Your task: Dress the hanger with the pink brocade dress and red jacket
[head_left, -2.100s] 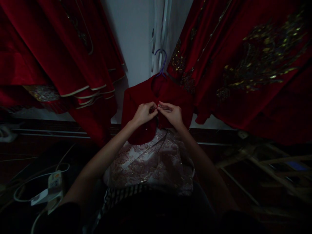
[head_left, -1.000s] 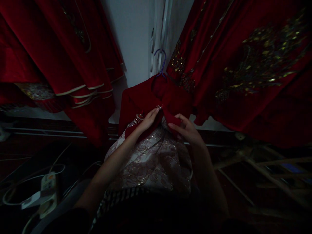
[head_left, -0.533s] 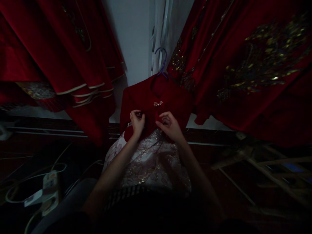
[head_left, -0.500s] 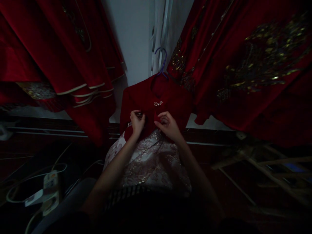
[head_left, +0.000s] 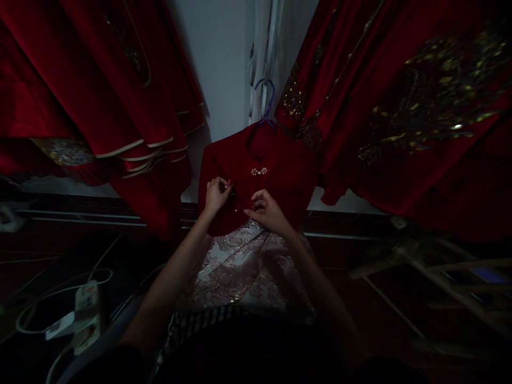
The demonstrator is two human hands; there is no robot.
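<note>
1. Red jacket (head_left: pixel 286 160) is on a purple hanger (head_left: pixel 271 98), its lower edge over patterned fabric (head_left: pixel 236 272).
2. Left hand (head_left: pixel 216 195) pinches a small beaded ornament (head_left: pixel 229 183) at the jacket's front.
3. Right hand (head_left: pixel 269 213) curls at the front too; whether gripping, I cannot tell.

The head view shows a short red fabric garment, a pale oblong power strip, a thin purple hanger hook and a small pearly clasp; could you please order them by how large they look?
1. Short red fabric garment
2. Pale oblong power strip
3. Thin purple hanger hook
4. Small pearly clasp
</note>
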